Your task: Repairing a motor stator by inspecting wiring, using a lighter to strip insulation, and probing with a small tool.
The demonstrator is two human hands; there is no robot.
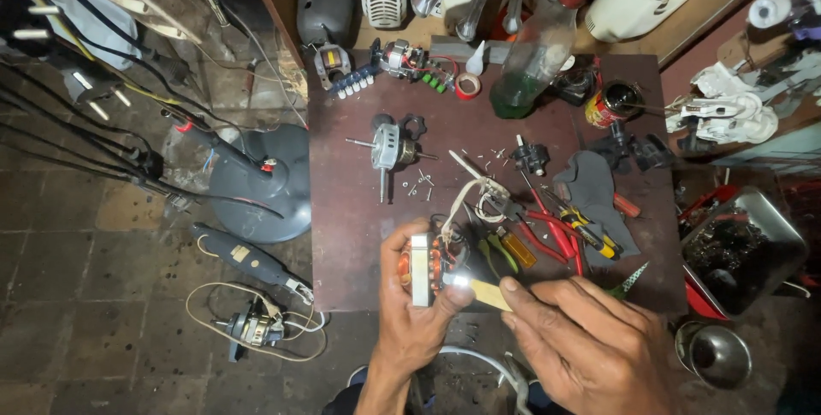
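Observation:
My left hand (412,312) grips a small motor stator (428,263) with copper-coloured windings and a metal core, held upright over the near edge of the dark work board (359,235). White and pale wires run from the stator up across the board. My right hand (590,342) pinches a flat yellowish strip (487,294) whose tip touches the stator next to my left thumb.
On the board lie a rotor with shaft (386,148), loose screws, red-handled pliers (547,231), screwdrivers, an orange lighter (517,248), a grey cloth (590,188), a plastic bottle (534,52), tape and a can. A fan base (261,180) and cables sit left; a metal tray (744,248) and bowl (714,353) right.

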